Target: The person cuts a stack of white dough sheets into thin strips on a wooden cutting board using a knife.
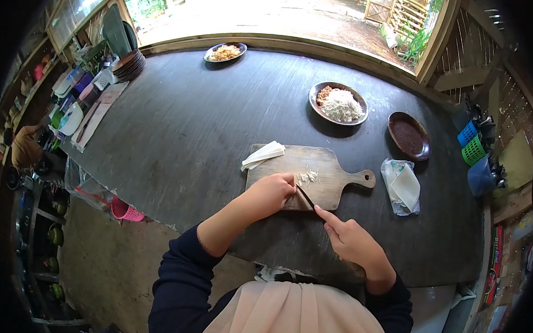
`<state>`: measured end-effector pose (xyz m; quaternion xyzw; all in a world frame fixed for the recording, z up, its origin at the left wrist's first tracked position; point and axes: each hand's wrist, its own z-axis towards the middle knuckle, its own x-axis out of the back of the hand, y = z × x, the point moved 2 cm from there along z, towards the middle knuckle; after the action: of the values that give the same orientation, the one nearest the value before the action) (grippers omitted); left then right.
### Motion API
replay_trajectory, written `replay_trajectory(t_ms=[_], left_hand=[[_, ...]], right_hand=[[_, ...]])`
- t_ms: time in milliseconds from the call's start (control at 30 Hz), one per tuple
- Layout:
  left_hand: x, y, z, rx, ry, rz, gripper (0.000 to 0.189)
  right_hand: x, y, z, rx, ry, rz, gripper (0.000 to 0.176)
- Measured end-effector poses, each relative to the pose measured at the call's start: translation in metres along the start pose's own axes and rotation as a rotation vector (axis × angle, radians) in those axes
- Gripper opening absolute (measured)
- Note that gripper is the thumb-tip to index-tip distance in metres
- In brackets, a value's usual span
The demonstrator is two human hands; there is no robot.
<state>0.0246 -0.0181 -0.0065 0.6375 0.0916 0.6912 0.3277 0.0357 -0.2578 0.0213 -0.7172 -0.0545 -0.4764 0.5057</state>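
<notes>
Left hand (271, 193) curled, fingertips pressed on cutting board (338, 169); item beneath hidden. Right hand (349, 238) closed round knife (305, 197), forefinger along spine, blade just beside left fingertips. White shreds (308, 176) just beyond. Likely risk: blade slips, nicks fingers.

The cutting board (332, 169) lies on the bench (191, 121) near its front edge, handle rightward; a stack of sheets (263, 155) sits on its far left corner, shreds (308, 175) at its middle, just behind the knife (305, 197). A plate (338, 103) stands behind it to the right, a dish (408, 135) further right, a bag (401, 186) beside the handle.
</notes>
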Motion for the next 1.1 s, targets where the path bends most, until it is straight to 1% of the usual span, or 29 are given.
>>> replay_trajectory(t_ms=[33,100,200,300,433,500,633,700,833,900,933,1000,1100], left_hand=[[0.000,0.000,0.000,0.001,0.002,0.000,0.016],[-0.001,0.000,0.001,0.030,-0.018,-0.014,0.017],[-0.001,-0.001,0.001,0.028,-0.020,0.001,0.017],[-0.003,-0.001,0.000,0.007,0.007,0.029,0.017],[-0.001,-0.001,0.001,0.007,0.001,0.005,0.017],[-0.002,-0.002,0.002,0.030,-0.023,-0.005,0.016],[-0.001,0.000,0.002,0.023,-0.018,-0.013,0.015],[-0.004,-0.003,0.002,0.009,0.029,-0.038,0.010],[-0.001,-0.003,0.002,-0.008,0.035,-0.049,0.010],[0.001,-0.002,0.002,0.014,-0.022,-0.047,0.014],[0.001,-0.002,0.002,0.015,-0.019,-0.047,0.014],[0.001,-0.003,0.002,0.004,-0.028,-0.034,0.015],[-0.002,-0.006,0.002,0.006,-0.011,-0.085,0.015]], right_hand=[[0.001,-0.002,0.000,0.001,-0.001,-0.002,0.044],[0.003,-0.004,0.000,-0.084,-0.044,0.041,0.044],[0.000,-0.004,0.002,-0.139,-0.069,0.086,0.044],[-0.007,0.003,0.007,-0.091,-0.055,0.012,0.042],[0.001,-0.002,0.005,-0.085,-0.060,0.011,0.042],[0.010,-0.004,0.001,-0.198,-0.137,0.071,0.043],[0.015,-0.004,-0.003,-0.199,-0.162,0.081,0.042],[0.014,-0.004,-0.003,-0.188,-0.195,0.081,0.042],[0.004,0.001,0.002,-0.137,-0.139,0.042,0.042],[0.001,0.001,0.003,-0.130,-0.114,0.086,0.042],[0.002,-0.002,0.004,-0.128,-0.115,0.083,0.042],[0.006,-0.009,0.004,-0.177,-0.091,0.156,0.043],[0.005,-0.008,0.003,-0.176,-0.106,0.146,0.044]])
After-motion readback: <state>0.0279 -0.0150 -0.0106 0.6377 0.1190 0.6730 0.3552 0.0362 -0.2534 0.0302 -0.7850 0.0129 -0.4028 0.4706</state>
